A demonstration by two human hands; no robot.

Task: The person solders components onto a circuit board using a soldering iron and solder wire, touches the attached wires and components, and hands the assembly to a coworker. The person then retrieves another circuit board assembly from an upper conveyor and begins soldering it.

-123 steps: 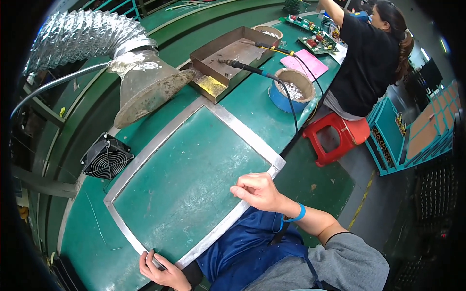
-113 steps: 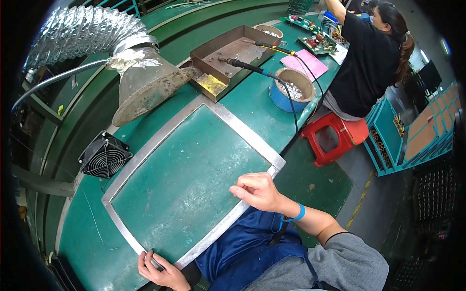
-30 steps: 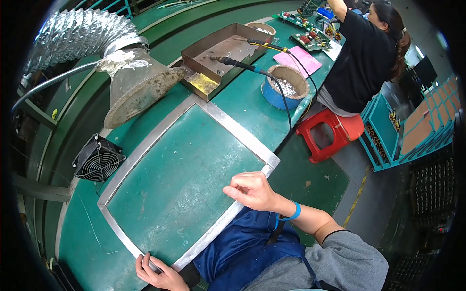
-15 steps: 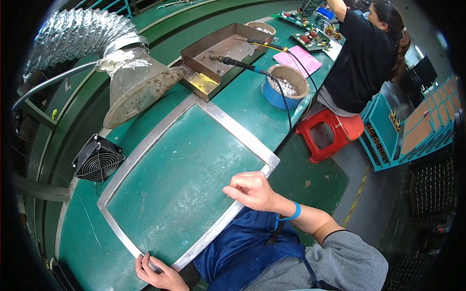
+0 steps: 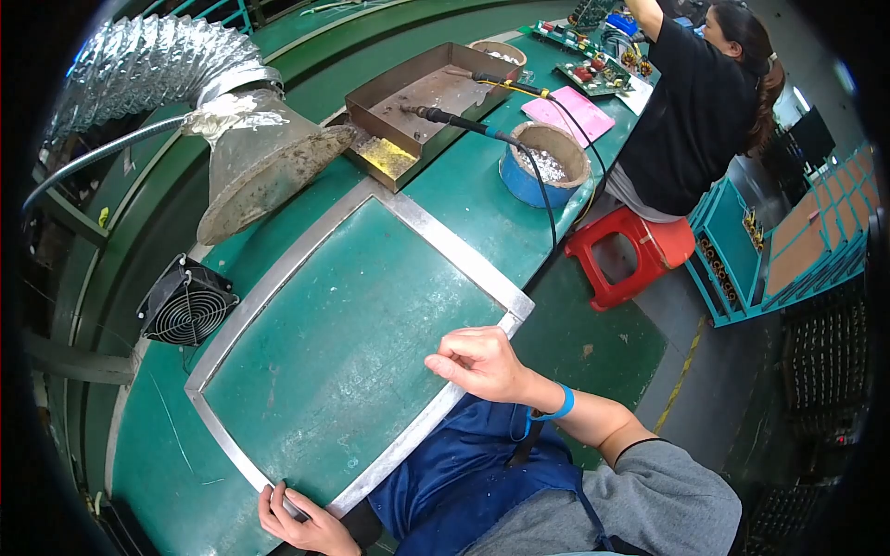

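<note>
A silver metal frame (image 5: 451, 248) lies flat on the green bench, with bare green surface inside it. At the frame's near left corner my left hand (image 5: 315, 533) rests with bent fingers; a dark grey piece (image 5: 295, 509) shows between them, too little of it to name. My right hand (image 5: 484, 365) hovers over the frame's near edge, fingers curled in and thumb along them. Nothing shows in that hand. A blue band (image 5: 565, 402) circles my right wrist.
A fume hood (image 5: 269, 171) on a silver duct hangs over the far left; a small black fan (image 5: 188, 310) sits below it. Beyond the frame are a metal tray (image 5: 371, 97) with soldering irons and a blue pot (image 5: 528, 185). A co-worker (image 5: 691, 120) sits right on a red stool (image 5: 607, 287).
</note>
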